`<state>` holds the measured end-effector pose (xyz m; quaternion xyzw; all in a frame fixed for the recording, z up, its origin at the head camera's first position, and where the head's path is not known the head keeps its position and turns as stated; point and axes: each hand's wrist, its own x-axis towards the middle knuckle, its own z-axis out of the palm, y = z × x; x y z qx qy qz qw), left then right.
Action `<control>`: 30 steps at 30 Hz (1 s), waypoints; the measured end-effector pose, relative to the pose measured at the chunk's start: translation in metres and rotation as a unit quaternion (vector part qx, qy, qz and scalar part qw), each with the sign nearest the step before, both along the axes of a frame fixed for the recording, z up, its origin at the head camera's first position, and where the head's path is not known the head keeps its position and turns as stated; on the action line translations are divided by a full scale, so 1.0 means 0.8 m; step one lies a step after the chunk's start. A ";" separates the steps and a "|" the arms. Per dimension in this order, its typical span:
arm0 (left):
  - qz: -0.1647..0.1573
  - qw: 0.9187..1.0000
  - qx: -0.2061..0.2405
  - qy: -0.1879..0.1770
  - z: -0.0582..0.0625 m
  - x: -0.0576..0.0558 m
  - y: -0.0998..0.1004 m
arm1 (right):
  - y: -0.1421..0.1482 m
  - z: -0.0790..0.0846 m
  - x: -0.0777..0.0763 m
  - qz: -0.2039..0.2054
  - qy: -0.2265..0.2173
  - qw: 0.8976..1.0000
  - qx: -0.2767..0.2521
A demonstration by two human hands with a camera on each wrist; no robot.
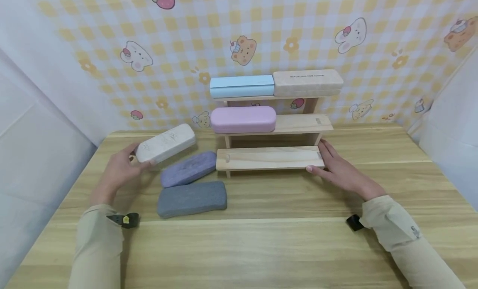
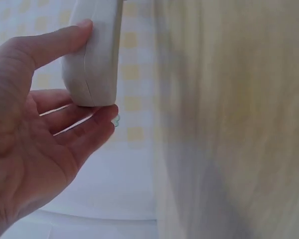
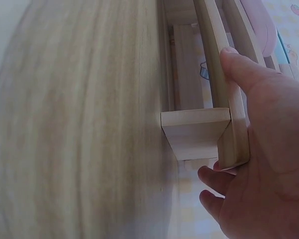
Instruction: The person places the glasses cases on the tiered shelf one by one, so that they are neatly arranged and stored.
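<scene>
In the head view my left hand (image 1: 120, 167) holds the left end of a white glasses case (image 1: 166, 143), thumb on its near side. The left wrist view shows the case's end (image 2: 94, 64) between thumb and fingers, raised off the table. My right hand (image 1: 341, 170) grips the right end of the lowest tier (image 1: 270, 158) of a wooden three-step rack. In the right wrist view the thumb lies along the front edge of the tier board (image 3: 220, 64), with fingers around its end. A purple glasses case (image 1: 189, 169) and a grey glasses case (image 1: 192, 199) lie near the left hand.
On the rack's top tier stand a light blue case (image 1: 242, 86) and a beige case (image 1: 308, 82). A pink-lilac case (image 1: 243, 119) sits on the left of the middle tier. A checkered cloth (image 1: 179, 44) hangs behind the wooden table (image 1: 239, 255).
</scene>
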<state>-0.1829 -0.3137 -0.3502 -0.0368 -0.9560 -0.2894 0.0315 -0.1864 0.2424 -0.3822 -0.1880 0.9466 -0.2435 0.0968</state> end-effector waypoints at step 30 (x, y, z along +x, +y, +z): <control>-0.053 0.990 -0.032 0.123 0.111 0.038 0.062 | -0.002 0.000 -0.001 0.002 0.006 1.000 -0.002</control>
